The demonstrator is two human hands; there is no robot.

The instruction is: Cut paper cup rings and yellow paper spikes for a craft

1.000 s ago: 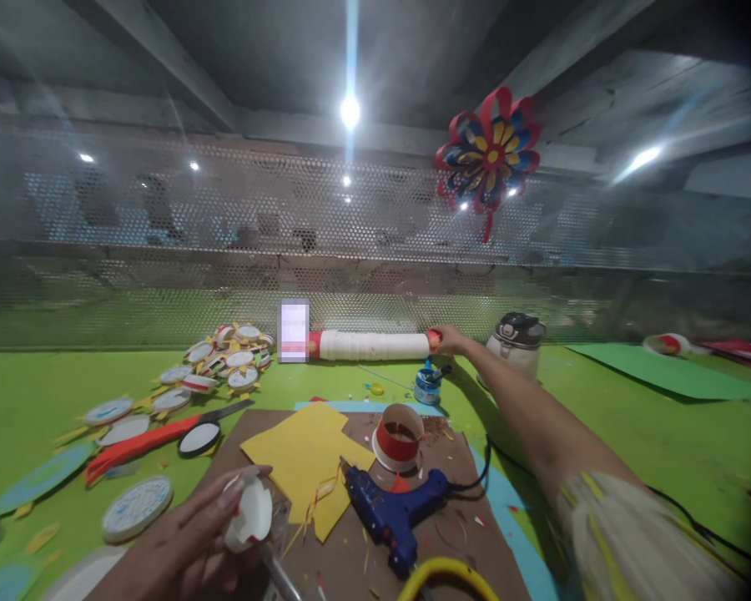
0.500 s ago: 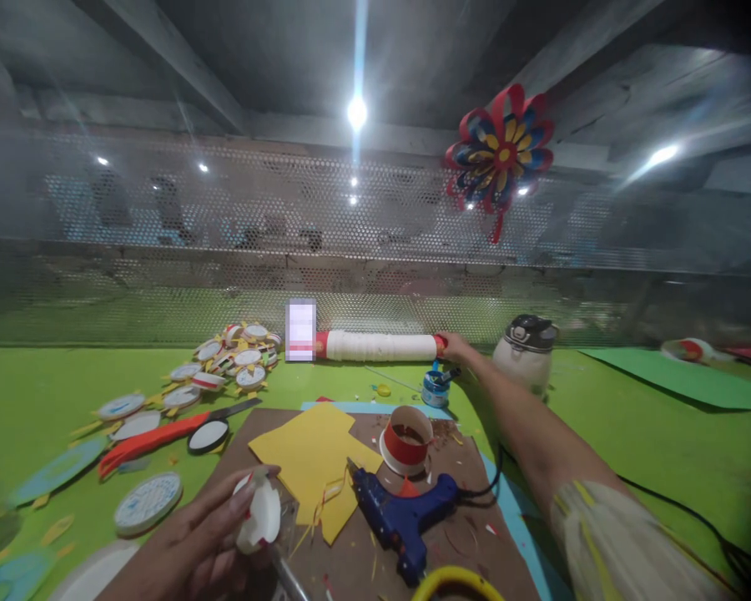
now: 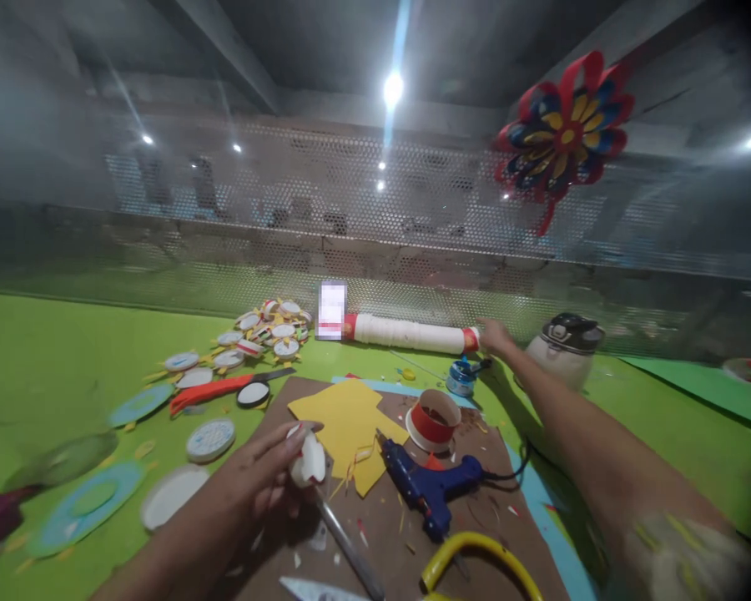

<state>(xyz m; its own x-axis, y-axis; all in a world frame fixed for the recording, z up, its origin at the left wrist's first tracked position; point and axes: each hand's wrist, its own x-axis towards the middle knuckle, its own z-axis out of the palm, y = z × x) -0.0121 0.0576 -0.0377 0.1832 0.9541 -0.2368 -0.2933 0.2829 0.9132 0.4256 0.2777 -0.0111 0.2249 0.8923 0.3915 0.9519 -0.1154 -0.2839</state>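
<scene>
While the left hand (image 3: 266, 476) pinches a cut white cup (image 3: 314, 461) between thumb and fingers at the near middle of the bench (image 3: 100, 351), the right hand (image 3: 497, 340) extends to the right end of a roll of stacked cups (image 3: 410, 333) on the far side; whether its fingers close on the red end cannot be told. Yellow paper (image 3: 338, 407) lies just beyond the held cup, on brown board (image 3: 488, 522), with a blue glue gun (image 3: 426, 484) to the right. A blue jar (image 3: 460, 380) stands near the roll's right end; white discs (image 3: 284, 331) are heaped far left.
</scene>
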